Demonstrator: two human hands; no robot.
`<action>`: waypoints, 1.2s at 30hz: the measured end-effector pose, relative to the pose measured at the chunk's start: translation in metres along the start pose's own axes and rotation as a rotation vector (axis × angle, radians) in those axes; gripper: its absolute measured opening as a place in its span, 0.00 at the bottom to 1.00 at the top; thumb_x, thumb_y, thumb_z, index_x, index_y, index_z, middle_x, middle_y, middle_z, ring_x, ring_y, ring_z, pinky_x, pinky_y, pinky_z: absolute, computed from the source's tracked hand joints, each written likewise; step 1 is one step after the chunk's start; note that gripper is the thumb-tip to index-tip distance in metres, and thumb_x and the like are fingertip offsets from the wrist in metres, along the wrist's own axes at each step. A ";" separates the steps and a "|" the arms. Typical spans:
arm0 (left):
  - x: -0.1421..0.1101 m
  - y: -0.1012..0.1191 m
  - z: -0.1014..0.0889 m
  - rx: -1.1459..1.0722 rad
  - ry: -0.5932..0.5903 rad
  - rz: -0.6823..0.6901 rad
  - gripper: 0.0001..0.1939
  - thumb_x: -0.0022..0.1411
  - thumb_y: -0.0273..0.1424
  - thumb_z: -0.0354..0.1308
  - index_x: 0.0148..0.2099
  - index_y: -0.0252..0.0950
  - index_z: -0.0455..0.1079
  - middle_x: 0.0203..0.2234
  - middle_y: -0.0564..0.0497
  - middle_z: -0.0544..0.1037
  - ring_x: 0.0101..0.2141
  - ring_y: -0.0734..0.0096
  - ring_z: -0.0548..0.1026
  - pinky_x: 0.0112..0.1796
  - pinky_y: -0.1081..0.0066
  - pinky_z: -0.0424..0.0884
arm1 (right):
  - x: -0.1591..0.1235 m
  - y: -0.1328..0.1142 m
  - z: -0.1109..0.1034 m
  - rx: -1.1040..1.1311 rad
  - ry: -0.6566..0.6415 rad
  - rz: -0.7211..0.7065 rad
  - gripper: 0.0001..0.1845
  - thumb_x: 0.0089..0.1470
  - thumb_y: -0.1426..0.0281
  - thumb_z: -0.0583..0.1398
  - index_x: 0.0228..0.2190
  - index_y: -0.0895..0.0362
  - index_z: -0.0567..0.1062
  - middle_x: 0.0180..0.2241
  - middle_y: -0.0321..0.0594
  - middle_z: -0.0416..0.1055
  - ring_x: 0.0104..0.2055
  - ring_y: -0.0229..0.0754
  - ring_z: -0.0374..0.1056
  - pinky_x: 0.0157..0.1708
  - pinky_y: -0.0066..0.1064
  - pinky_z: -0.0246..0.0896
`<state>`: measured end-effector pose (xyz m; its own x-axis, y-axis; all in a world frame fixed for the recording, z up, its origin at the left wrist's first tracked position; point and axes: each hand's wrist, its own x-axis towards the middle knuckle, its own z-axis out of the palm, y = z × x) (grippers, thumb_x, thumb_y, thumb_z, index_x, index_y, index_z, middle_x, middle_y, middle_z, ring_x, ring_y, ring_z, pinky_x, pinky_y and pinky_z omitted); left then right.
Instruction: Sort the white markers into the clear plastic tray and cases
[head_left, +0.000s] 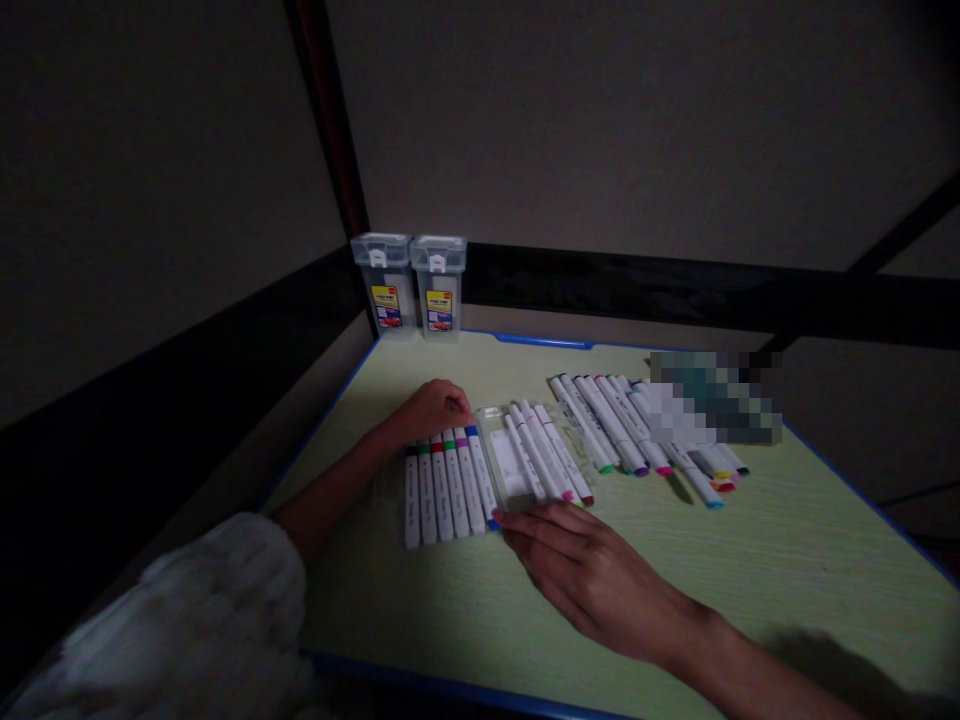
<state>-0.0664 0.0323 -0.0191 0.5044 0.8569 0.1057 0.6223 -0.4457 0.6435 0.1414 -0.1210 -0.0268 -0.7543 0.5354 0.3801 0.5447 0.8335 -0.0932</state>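
Several white markers (444, 490) with coloured caps lie side by side in a row on the table. At the row's right end is a blue-capped marker (481, 475). My left hand (435, 410) is closed, its fingers curled and their tips at the marker's far end. My right hand (581, 560) has its fingers pressed together, with the tips on the near end of the same marker. Right of it lies a clear plastic case (495, 440), part of it beneath several loose white markers (544, 455).
A pile of white markers (615, 425) with coloured ends lies to the right, beside a blurred-out object (712, 395). Two clear lidded boxes (439, 285) with yellow labels stand at the far left corner. The pale green table (787, 560) has blue edges; walls rise behind and left.
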 end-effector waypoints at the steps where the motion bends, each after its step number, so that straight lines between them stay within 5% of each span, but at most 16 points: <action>1: 0.000 -0.001 0.000 -0.008 0.002 0.002 0.05 0.45 0.27 0.58 0.25 0.29 0.71 0.21 0.52 0.71 0.23 0.78 0.65 0.26 0.76 0.61 | 0.000 0.000 0.000 0.000 -0.003 -0.003 0.16 0.58 0.74 0.47 0.45 0.60 0.69 0.48 0.39 0.67 0.46 0.40 0.63 0.47 0.35 0.58; 36: 0.001 -0.007 0.001 -0.041 -0.009 0.013 0.05 0.46 0.28 0.58 0.24 0.30 0.70 0.20 0.53 0.70 0.22 0.79 0.64 0.25 0.76 0.60 | 0.000 -0.003 0.002 -0.067 -0.050 0.012 0.14 0.57 0.74 0.50 0.43 0.58 0.70 0.49 0.37 0.66 0.45 0.41 0.63 0.47 0.36 0.58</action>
<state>-0.0692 0.0359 -0.0240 0.5178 0.8487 0.1074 0.5906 -0.4455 0.6729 0.1397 -0.1231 -0.0281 -0.7637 0.5532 0.3328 0.5761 0.8166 -0.0352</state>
